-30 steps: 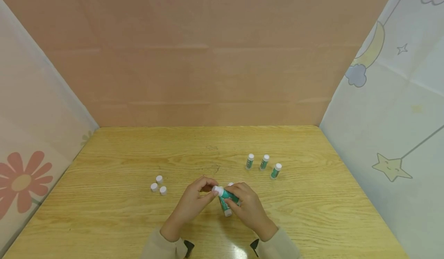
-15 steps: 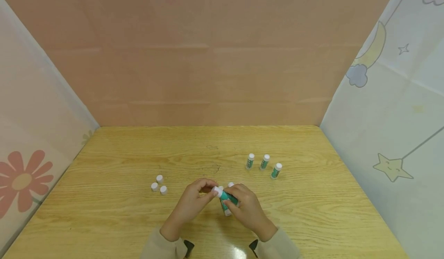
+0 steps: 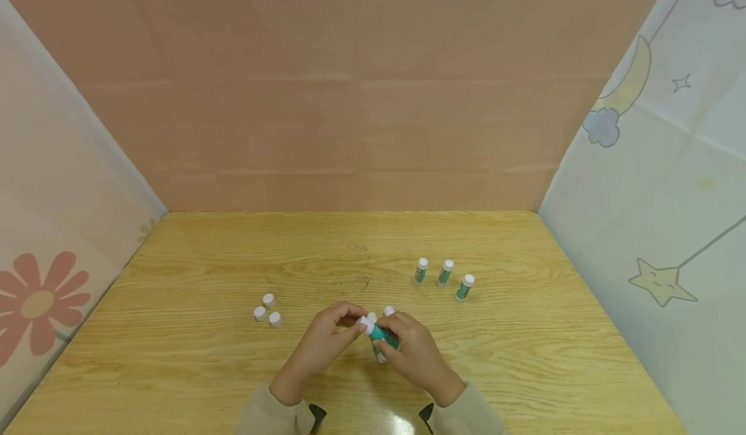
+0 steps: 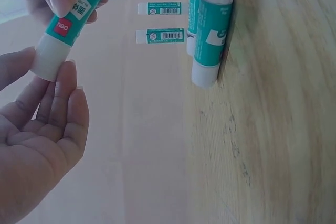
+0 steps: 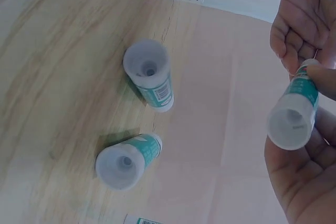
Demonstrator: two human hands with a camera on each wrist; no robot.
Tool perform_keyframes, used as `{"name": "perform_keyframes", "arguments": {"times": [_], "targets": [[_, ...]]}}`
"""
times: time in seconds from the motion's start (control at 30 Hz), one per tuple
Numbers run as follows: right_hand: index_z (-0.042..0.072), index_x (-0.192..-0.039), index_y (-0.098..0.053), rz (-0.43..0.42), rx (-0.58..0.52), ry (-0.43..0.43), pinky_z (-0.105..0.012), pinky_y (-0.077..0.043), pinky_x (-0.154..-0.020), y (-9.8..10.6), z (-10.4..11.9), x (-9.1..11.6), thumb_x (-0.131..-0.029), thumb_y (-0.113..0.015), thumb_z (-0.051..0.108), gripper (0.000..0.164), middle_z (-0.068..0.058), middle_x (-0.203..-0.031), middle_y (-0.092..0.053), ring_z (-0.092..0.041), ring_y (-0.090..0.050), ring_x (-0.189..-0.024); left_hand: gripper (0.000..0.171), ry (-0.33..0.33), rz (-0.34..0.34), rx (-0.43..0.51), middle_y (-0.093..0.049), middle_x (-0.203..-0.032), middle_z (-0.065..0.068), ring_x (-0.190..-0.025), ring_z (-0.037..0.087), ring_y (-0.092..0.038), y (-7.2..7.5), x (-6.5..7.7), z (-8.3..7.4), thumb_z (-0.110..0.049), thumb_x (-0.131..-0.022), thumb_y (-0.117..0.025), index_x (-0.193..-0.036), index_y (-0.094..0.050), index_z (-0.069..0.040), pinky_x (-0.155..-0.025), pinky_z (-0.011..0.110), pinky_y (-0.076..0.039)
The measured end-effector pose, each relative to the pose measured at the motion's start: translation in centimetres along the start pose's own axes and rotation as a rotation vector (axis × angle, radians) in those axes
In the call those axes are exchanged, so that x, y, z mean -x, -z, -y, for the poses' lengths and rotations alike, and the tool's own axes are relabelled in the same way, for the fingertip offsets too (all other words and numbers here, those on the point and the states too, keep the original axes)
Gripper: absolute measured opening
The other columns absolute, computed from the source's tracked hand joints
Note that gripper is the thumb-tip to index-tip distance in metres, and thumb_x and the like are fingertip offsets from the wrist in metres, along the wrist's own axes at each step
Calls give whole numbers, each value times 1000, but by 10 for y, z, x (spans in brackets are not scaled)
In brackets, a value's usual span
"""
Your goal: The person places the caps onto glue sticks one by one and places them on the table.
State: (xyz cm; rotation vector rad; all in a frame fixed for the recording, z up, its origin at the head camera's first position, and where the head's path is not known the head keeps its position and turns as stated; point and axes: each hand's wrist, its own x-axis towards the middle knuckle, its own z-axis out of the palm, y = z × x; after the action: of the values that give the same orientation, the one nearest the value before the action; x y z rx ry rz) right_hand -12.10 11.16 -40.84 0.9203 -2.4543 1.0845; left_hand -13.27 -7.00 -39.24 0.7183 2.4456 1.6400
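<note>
A green-and-white glue stick (image 4: 73,17) is held between both hands above the table, tilted. My left hand (image 3: 325,341) pinches its white cap end (image 4: 51,59) between thumb and fingers. Around the green barrel, my right hand (image 3: 412,349) grips with thumb and fingers; the hollow base (image 5: 290,125) faces the right wrist camera. Beneath the hands lie two more glue sticks on their sides, one nearer (image 4: 214,30) and one behind it (image 4: 194,3) in the left wrist view. In the head view the hands partly hide both.
Three glue sticks stand upright at the back right: one (image 3: 421,272), another (image 3: 445,273) and a third (image 3: 464,288). Three small white caps (image 3: 269,300) sit grouped on the left of the wooden table (image 3: 233,260). Fabric walls (image 3: 350,131) enclose the back and sides.
The held glue stick tilts slightly more, its cap end dipping a little toward the near side. Both hands keep their grip and stay almost in place.
</note>
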Motion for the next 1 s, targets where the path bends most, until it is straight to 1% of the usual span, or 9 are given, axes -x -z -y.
{"name": "perform_keyframes", "arguments": {"times": [0.2,0.57,0.7,1.0], "targets": [[1,-86,-60,52,13,-71,-17,-43,-55,-2,1,0,-68,-72,6,23,4,-76,-53,-3,-45,-64,23,-4,7,4,-54,-100,8,-87,20,-52,-1,0,3,-13,-84,-56,-102,-55,1,-70,21,-45],[2,-87,-58,124,-9,-153,-18,-44,-57,-2,1,0,-71,-68,5,19,3,-77,-54,-4,-49,-66,20,44,8,14,-54,-99,10,-87,20,-52,-2,-1,1,-12,-84,-57,-101,-56,-1,-69,21,-44],[2,-87,-58,135,-12,-168,-18,-44,-57,-1,2,0,-71,-68,5,19,4,-76,-53,-4,-49,-66,21,52,10,17,-54,-99,11,-87,21,-52,-3,-1,1,-13,-84,-56,-101,-56,-1,-70,22,-44],[3,-85,-58,121,-14,-146,-17,-44,-56,-1,2,0,-71,-69,5,18,3,-77,-54,-4,-49,-66,24,55,18,9,-54,-101,11,-88,22,-52,-2,-1,3,-16,-85,-56,-102,-55,-1,-71,24,-45]]}}
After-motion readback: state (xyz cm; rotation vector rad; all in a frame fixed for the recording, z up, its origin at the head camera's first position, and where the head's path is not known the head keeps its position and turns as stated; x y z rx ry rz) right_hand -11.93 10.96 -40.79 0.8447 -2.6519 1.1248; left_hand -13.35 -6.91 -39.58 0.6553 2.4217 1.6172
